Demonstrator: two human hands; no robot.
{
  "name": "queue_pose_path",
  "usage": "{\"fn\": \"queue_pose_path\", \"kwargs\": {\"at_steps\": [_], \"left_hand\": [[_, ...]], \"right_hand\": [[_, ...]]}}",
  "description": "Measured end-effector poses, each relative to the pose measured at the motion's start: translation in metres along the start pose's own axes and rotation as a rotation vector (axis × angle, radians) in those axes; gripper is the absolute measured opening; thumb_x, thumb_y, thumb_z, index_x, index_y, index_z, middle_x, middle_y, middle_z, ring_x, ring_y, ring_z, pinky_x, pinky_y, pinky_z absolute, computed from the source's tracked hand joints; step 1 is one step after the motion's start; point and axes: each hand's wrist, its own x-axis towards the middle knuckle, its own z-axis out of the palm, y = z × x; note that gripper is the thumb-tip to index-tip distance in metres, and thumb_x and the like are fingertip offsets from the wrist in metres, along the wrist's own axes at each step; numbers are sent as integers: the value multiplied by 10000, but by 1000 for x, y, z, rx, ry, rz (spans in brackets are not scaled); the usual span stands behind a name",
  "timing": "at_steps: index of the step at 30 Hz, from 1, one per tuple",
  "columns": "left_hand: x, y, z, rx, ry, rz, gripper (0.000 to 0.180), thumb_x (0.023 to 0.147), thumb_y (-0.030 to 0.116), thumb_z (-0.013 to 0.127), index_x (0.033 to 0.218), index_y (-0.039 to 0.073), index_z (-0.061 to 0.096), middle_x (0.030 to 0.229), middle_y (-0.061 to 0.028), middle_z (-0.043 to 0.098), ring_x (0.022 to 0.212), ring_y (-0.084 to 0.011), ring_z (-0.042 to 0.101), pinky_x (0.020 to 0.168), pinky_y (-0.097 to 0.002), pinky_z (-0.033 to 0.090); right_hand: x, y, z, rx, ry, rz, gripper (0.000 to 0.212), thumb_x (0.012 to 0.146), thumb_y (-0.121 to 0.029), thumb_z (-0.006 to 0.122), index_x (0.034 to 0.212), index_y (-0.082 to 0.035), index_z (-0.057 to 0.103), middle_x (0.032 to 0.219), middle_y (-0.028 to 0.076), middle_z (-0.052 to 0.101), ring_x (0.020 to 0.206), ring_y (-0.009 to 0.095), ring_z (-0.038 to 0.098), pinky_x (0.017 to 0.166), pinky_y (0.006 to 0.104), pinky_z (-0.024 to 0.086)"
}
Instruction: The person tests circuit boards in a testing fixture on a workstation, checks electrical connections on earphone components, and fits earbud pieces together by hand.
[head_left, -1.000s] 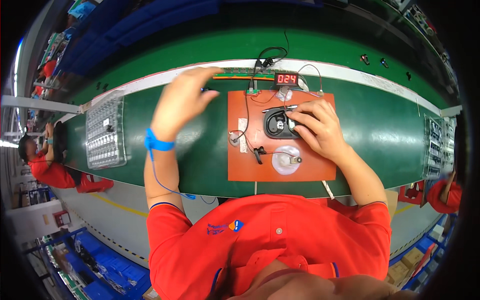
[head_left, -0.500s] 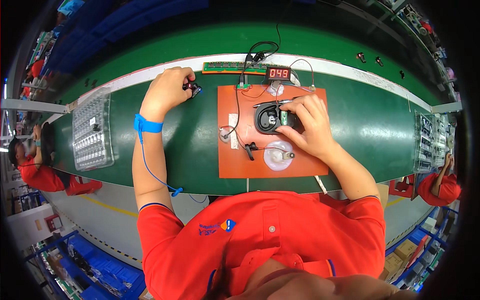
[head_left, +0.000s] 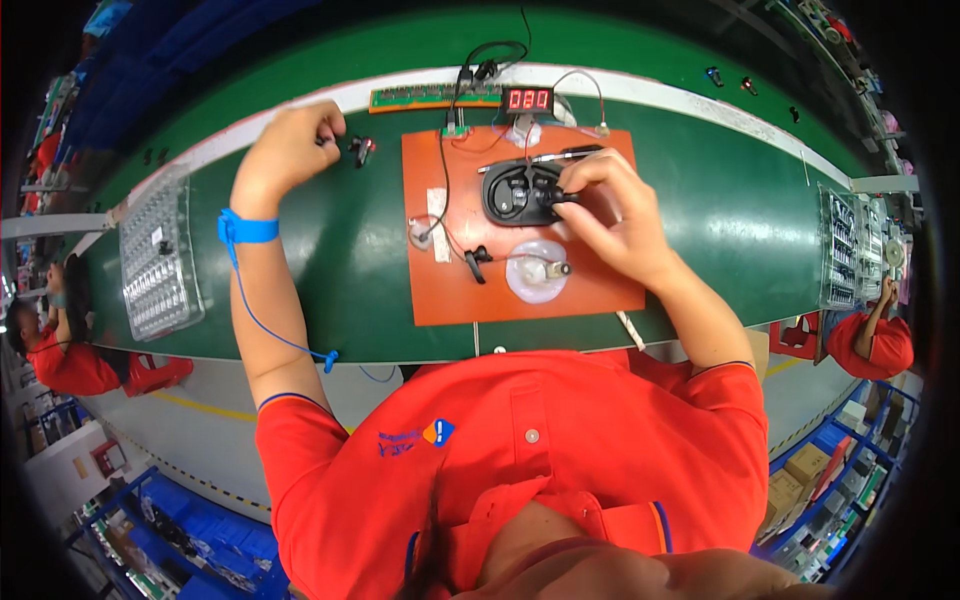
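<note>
My right hand [head_left: 610, 215] rests on the orange mat [head_left: 450, 290], its fingertips pinched on a small dark part at the right side of a black oval fixture [head_left: 515, 192]. My left hand [head_left: 290, 150] lies on the green belt [head_left: 340, 270] left of the mat, fingers curled shut. A small black and red part [head_left: 362, 150] lies on the belt just off its fingertips, apparently not held. A blue wrist strap [head_left: 247, 228] with a thin cord circles my left wrist.
A red digit display [head_left: 527, 99] and a green circuit strip [head_left: 430, 97] sit at the belt's far edge. A clear round dish [head_left: 537, 272] lies on the mat. Clear parts trays stand at left [head_left: 158, 255] and right [head_left: 850, 245]. People in red work at both ends.
My left hand drew back from the belt's far edge toward the left, carrying the small part, which now lies on the belt. My right hand stayed at the fixture. The display digits changed.
</note>
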Motion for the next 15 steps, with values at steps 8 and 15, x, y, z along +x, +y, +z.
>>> {"fn": "queue_pose_path", "kwargs": {"at_steps": [8,15], "left_hand": [[4,67,5,-679,195,288,161,865,35,624,1025,11,631,925,-63,655,857,-140,634,783,-278,521],[1,127,68,-938,-76,433,148,870,61,629,1011,82,668,983,-38,653,869,-130,594,796,-270,494]], "right_hand": [[-27,-6,-18,138,-229,-158,236,705,-5,729,919,-47,641,865,79,655,783,268,622,726,371,492],[-32,-7,-16,-105,-238,-318,270,666,-27,748,912,-62,642,860,72,647,777,257,621,700,340,485]]}}
